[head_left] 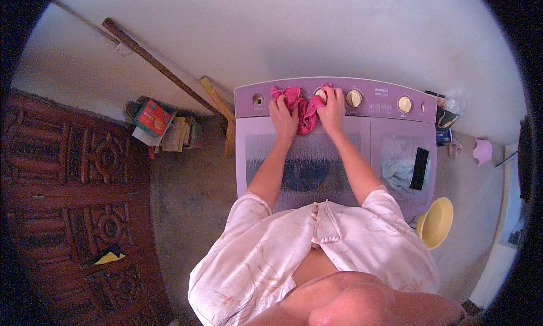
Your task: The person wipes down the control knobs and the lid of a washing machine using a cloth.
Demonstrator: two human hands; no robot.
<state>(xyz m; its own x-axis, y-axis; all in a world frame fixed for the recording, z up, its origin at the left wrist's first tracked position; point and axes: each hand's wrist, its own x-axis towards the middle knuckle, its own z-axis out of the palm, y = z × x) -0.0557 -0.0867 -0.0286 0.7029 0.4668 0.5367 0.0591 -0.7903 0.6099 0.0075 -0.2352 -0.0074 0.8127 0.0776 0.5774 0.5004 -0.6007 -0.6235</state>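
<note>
A bright pink cloth is bunched between my two hands at the control panel of a purple twin-tub washing machine. My left hand is closed on the cloth's left part, against the panel. With my right hand I grip its other end, over a cream knob that is partly covered. A second cream knob sits just right of that hand, and another knob is farther right. Under my forearms, the wide see-through lid looks wet or streaked.
A black phone lies on the right lid, through which pale laundry shows. A yellow basin is at the machine's right side. To the left are a wooden plank, a red box with papers, and a carved door.
</note>
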